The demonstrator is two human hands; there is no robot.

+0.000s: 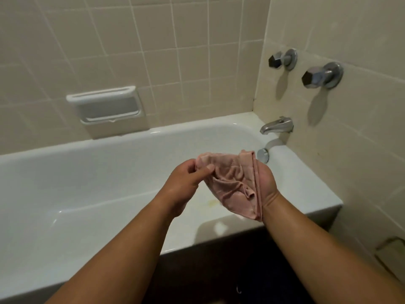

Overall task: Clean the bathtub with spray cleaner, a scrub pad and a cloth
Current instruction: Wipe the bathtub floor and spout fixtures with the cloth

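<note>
Cloth [232, 185], pink and crumpled, is held between both hands above the white bathtub [87, 148], over its near right end. The left hand [184, 178] pinches the cloth's upper left edge between thumb and curled fingers. The right hand [266, 183] lies palm-up beneath the cloth's right side; its fingers are hidden under the fabric, so whether they curl round it cannot be told. A folded hem runs down along that palm.

Inside the tub, at six o'clock from the cloth, a small yellowish stain [212, 202] marks the floor. At one o'clock from the hands a round chrome overflow plate [263, 155] sits on the tub's end wall, with the spout [276, 125] above it and two faceted knobs [322, 75] higher on the tiles. At ten o'clock a recessed soap dish [105, 106] is set into the tiled wall [175, 51], its grey back showing
</note>
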